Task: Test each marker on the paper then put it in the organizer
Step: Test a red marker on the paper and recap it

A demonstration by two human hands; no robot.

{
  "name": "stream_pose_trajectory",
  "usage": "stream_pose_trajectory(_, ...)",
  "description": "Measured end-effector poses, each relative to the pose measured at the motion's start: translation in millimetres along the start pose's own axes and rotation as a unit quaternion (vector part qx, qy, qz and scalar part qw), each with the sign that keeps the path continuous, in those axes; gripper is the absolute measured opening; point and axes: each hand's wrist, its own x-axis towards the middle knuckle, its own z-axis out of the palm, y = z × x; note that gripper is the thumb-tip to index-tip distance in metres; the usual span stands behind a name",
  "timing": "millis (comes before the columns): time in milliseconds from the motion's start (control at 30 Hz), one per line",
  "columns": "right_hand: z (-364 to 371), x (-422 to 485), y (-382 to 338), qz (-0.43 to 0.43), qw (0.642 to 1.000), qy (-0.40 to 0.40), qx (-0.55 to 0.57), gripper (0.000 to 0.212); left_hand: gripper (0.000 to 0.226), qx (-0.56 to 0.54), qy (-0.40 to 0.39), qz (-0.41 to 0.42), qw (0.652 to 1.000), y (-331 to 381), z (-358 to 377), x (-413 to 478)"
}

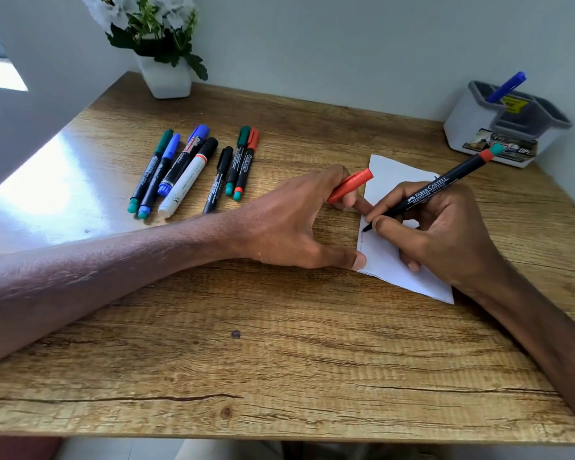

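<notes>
Your right hand point(445, 234) has its grip curled round the black marker point(425, 194), tip down on the paper point(409, 280) right under your fingers. Your left hand point(296, 224) pins the paper's edge with the thumb, its grip pinching the red cap point(351, 184). Beyond the left grip, seven capped markers point(193, 167) lie side by side on the surface point(279, 360). Farther past the right grip stands the organizer point(472, 127), a blue marker point(507, 87) sticking out.

loose markers point(186, 177) on table point(279, 327), left-centre | paper point(389, 180) right of them | organizer point(462, 127) behind paper, far-right corner | stowed marker point(507, 86) in organizer | potted plant point(166, 78) back-left
</notes>
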Motion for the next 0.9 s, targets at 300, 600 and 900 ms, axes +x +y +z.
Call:
stream_pose_trajectory(300, -1, 1, 3, 0.008, 1.000, 0.007, 0.004, 0.016, 0.061, -0.002, -0.005, -0.008, 1.000, 1, 0, 0)
stream_pose_trajectory(600, -4, 1, 4, 0.022, 0.992, 0.068, 0.103, 0.010, 0.056, 0.002, -0.004, 0.001, 1.000, 3, -1, -1)
stream_pose_trajectory(900, -13, 3, -1, 0.017, 0.966, 0.099, 0.239, 0.018, 0.039, -0.023, 0.021, 0.020, 0.999, 0, -3, -3)
